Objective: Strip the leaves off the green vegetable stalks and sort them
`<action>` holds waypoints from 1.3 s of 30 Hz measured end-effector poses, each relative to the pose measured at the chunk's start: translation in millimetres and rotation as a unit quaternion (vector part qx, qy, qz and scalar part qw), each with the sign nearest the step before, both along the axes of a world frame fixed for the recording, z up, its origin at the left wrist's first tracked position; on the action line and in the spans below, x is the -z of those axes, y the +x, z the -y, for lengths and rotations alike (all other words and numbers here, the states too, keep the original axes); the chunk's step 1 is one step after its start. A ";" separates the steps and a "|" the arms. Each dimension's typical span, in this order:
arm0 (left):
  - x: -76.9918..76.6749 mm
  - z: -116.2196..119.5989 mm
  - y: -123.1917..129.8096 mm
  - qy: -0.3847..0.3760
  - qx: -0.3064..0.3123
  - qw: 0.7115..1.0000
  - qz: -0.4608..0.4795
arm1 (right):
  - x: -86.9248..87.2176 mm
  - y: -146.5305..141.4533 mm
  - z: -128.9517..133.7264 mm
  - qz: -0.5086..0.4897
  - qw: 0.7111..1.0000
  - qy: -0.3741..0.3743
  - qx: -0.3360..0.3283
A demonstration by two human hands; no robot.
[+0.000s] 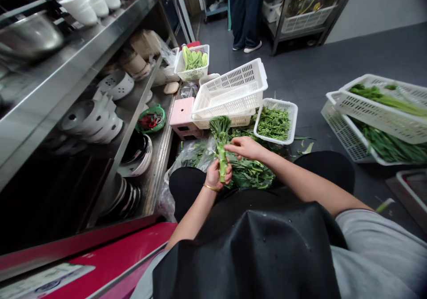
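My left hand (217, 174) is wrapped round the thick pale-green stem of a broccoli stalk (221, 141), which stands upright with its dark green head at the top. From the right, my right hand (245, 149) reaches the stem just below the head. Its index finger points at the stalk and the other fingers are curled; whether something small is pinched there is hidden. Below both hands lies a heap of leafy greens (250, 173), partly on clear plastic (200, 150) between my knees.
Ahead stand a white basket of cut greens (274, 123), a tilted white crate (230, 90) and a pink stool (182, 114). Steel shelves (140, 5) with bowls line the left. Stacked crates of greens (383, 112) are at right. Another person's legs (247, 14) show at the back.
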State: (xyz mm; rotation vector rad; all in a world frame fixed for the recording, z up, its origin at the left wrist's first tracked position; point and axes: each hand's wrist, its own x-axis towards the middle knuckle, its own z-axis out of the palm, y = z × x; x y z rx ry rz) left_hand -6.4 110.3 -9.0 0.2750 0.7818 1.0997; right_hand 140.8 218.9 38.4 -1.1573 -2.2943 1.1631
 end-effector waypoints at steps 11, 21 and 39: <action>-13.9 11.1 17.0 -0.021 0.043 0.997 0.053 | 2.9 4.4 29.5 -0.061 0.974 0.204 -0.084; -26.5 7.7 6.9 0.022 -0.024 0.999 0.001 | 4.9 21.9 27.9 -0.242 0.961 -0.119 0.058; -10.4 7.3 21.4 0.176 -0.110 0.780 -0.590 | -6.3 -26.3 1.3 -0.121 0.982 -0.023 0.143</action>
